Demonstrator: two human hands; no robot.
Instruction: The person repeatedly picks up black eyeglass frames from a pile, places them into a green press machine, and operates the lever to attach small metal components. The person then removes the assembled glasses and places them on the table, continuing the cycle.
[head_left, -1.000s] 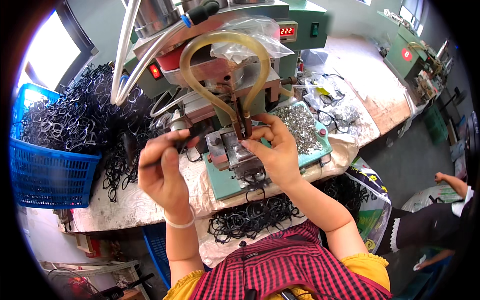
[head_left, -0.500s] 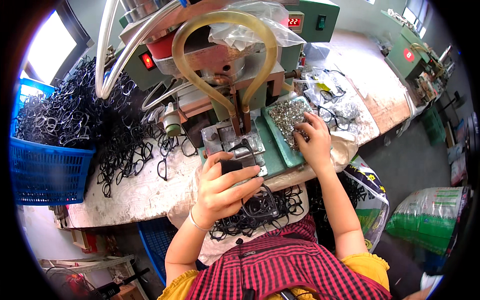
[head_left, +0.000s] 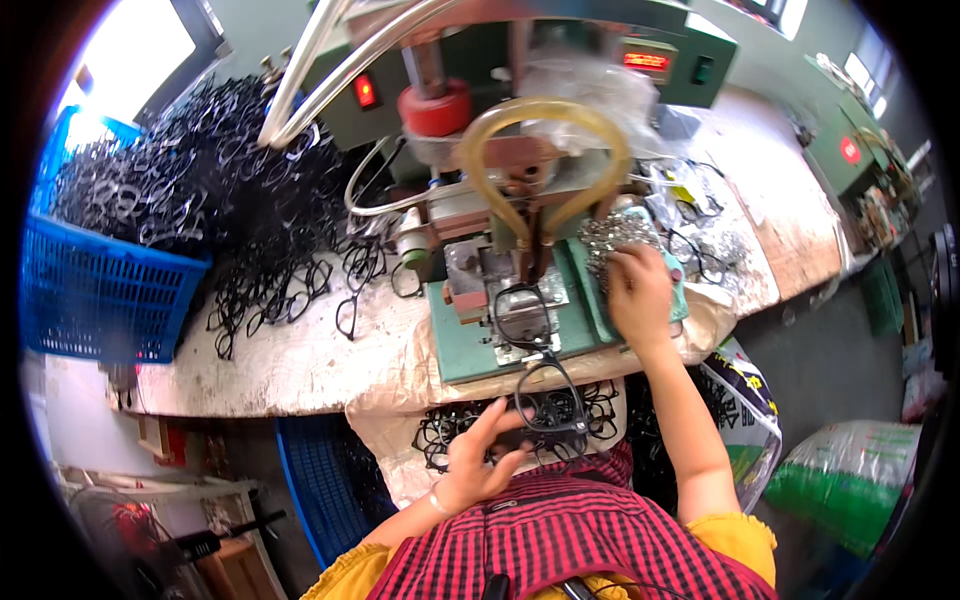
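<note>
A black eyeglass frame (head_left: 577, 427) reaches from the metal jig (head_left: 515, 350) of a press toward me, one lens opening over the jig and the other above my lap. Just left of its lower rim is my left hand (head_left: 480, 460), fingers apart, slightly blurred; whether a fingertip touches the frame I cannot tell. My right hand (head_left: 640, 295) has its fingers bent down into a green tray (head_left: 600, 318) heaped with small metal parts (head_left: 615, 235). Its fingertips are hidden, so any part pinched there does not show. More black frames (head_left: 440, 430) lie on the cloth over my lap.
The green press (head_left: 340, 95), with a looped yellowish hose (head_left: 545, 105), stands over the jig. A blue basket (head_left: 110, 290) piled with black frames is at the left, with loose frames (head_left: 270, 295) beside it. Plastic bags (head_left: 850, 480) stand at the right.
My left hand has let go of the eyeglass frame at the jig and moved down toward my lap, its fingers spreading. My right hand stays at the tray, fingers more bent. The view has shifted.
</note>
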